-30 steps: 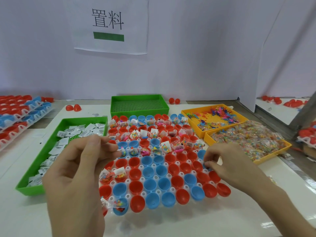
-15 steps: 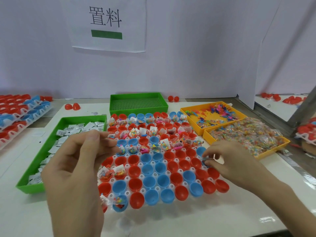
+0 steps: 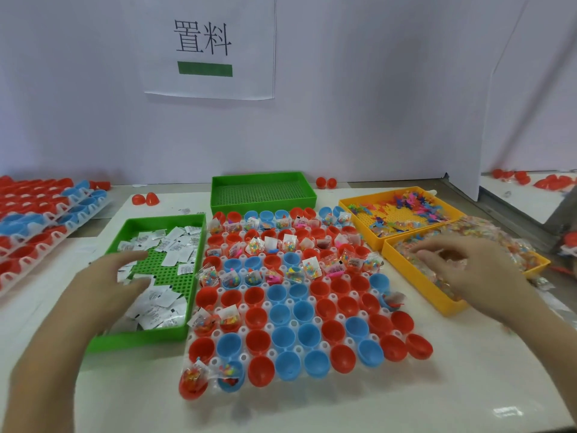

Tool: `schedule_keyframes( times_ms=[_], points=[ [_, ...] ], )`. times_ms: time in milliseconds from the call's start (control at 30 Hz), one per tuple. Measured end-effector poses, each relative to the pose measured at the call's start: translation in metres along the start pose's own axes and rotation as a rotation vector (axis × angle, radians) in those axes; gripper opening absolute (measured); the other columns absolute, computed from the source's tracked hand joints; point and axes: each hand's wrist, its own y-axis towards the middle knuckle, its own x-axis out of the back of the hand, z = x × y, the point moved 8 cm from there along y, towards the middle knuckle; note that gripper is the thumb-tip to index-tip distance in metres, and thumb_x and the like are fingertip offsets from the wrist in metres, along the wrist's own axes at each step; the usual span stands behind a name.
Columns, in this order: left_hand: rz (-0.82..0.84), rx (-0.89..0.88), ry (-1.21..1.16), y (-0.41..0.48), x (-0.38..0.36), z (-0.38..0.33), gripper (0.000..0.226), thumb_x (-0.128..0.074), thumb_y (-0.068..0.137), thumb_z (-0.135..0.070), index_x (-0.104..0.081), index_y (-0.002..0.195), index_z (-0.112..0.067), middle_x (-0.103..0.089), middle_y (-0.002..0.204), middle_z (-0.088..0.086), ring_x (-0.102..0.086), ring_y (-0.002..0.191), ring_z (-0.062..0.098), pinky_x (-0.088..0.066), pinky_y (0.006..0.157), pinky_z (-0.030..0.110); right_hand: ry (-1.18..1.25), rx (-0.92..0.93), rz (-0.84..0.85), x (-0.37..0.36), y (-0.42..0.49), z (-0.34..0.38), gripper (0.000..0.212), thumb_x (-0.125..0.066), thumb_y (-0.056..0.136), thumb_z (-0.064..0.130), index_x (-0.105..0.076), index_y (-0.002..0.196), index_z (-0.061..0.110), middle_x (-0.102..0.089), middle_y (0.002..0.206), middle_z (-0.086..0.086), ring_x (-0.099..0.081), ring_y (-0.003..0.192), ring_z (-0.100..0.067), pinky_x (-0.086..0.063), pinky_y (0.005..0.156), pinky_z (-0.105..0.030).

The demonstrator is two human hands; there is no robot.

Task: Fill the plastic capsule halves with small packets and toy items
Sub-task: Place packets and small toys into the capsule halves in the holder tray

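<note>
Head view: the left hand (image 3: pixel 103 285) hovers spread and empty over white packets (image 3: pixel 162 310) in the green tray (image 3: pixel 140 335). The right hand (image 3: pixel 468 267), loosely spread with nothing visibly held, reaches over bead packets (image 3: pixel 512 248) in the yellow tray (image 3: pixel 415 282). Capsule halves (image 3: pixel 284 310) sit racked between the 2 trays, near rows mostly empty. Picking up 2 clinging packets could double-fill 1 half.

Single head-worn wide-angle view, looking forward and down across the worktop (image 3: pixel 343 410), close above the capsule tray (image 3: pixel 326 279) at centre, back wall (image 3: pixel 374 126) beyond the tray
</note>
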Motion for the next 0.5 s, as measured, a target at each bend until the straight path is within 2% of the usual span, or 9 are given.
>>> schedule_keyframes(
  times_ms=[67,133,167,233,267,300,367,400,500],
  points=[
    [0.002,0.031,0.067,0.003,-0.013,0.009,0.041,-0.077,0.086,-0.014,-0.068,0.126,-0.018,-0.056,0.143,0.017,-0.052,0.126,0.039,-0.039,0.105,0.049,-0.058,-0.132,-0.057,0.001,0.013,-0.034,0.009,-0.069,0.091,0.027,-0.073,0.097,0.033,-0.071,0.093,0.017,-0.061,0.073,-0.001,-0.045,0.063,-0.019],
    [-0.078,-0.006,0.085,0.002,-0.016,0.007,0.016,-0.079,0.084,-0.017,-0.077,0.099,-0.021,-0.062,0.131,0.016,-0.06,0.114,0.037,-0.045,0.096,0.046,-0.156,-0.308,0.031,-0.01,0.02,-0.069,0.024,-0.067,0.093,0.032,-0.07,0.116,0.027,-0.069,0.11,0.001,-0.061,0.081,-0.011,-0.052,0.074,-0.033],
    [-0.112,-0.017,0.061,0.0,-0.015,0.005,0.008,-0.079,0.084,-0.017,-0.075,0.086,-0.024,-0.064,0.125,0.013,-0.067,0.101,0.034,-0.05,0.088,0.044,-0.215,-0.351,0.095,-0.018,0.021,-0.081,0.031,-0.067,0.093,0.034,-0.068,0.123,0.024,-0.066,0.118,-0.004,-0.061,0.09,-0.018,-0.052,0.082,-0.037],
    [-0.162,0.0,-0.037,0.001,-0.015,0.009,0.017,-0.079,0.084,-0.015,-0.071,0.072,-0.024,-0.064,0.113,0.005,-0.072,0.058,0.023,-0.053,0.068,0.039,-0.265,-0.36,0.123,-0.026,0.021,-0.09,0.029,-0.071,0.09,0.033,-0.069,0.118,0.024,-0.063,0.121,-0.006,-0.059,0.101,-0.023,-0.048,0.084,-0.037],
    [-0.179,0.017,-0.084,0.001,-0.014,0.014,0.02,-0.08,0.083,-0.012,-0.07,0.069,-0.023,-0.064,0.108,0.004,-0.067,0.043,0.02,-0.054,0.062,0.037,-0.241,-0.343,0.088,-0.027,0.022,-0.088,0.021,-0.073,0.088,0.031,-0.07,0.109,0.028,-0.064,0.116,-0.005,-0.058,0.097,-0.023,-0.046,0.079,-0.035],
    [-0.203,0.028,-0.127,0.001,-0.013,0.017,0.02,-0.08,0.083,-0.009,-0.07,0.069,-0.022,-0.065,0.102,0.005,-0.064,0.037,0.019,-0.055,0.056,0.036,-0.211,-0.329,0.056,-0.026,0.022,-0.086,0.016,-0.076,0.087,0.028,-0.069,0.1,0.031,-0.064,0.11,-0.005,-0.057,0.092,-0.021,-0.043,0.075,-0.034],
    [-0.261,0.031,-0.208,-0.002,-0.01,0.018,0.02,-0.08,0.082,-0.006,-0.071,0.072,-0.021,-0.066,0.086,0.006,-0.064,0.037,0.022,-0.052,0.044,0.03,-0.17,-0.315,-0.01,-0.024,0.021,-0.084,0.02,-0.079,0.083,0.022,-0.065,0.09,0.034,-0.064,0.101,-0.002,-0.056,0.086,-0.019,-0.042,0.072,-0.033],
    [-0.298,0.013,-0.22,-0.003,-0.008,0.017,0.02,-0.08,0.082,-0.005,-0.071,0.074,-0.022,-0.066,0.079,0.005,-0.064,0.042,0.023,-0.051,0.043,0.029,-0.154,-0.316,-0.044,-0.023,0.019,-0.082,0.022,-0.08,0.081,0.019,-0.065,0.088,0.033,-0.063,0.097,-0.001,-0.056,0.085,-0.019,-0.043,0.072,-0.034],
    [-0.392,-0.04,-0.241,-0.01,-0.003,0.014,0.027,-0.079,0.082,-0.004,-0.07,0.075,-0.029,-0.069,0.077,-0.001,-0.066,0.062,0.023,-0.058,0.066,0.04,-0.112,-0.277,-0.137,-0.017,0.014,-0.075,0.024,-0.081,0.077,0.009,-0.066,0.084,0.026,-0.062,0.092,0.0,-0.057,0.086,-0.021,-0.047,0.075,-0.038]
  ],
)
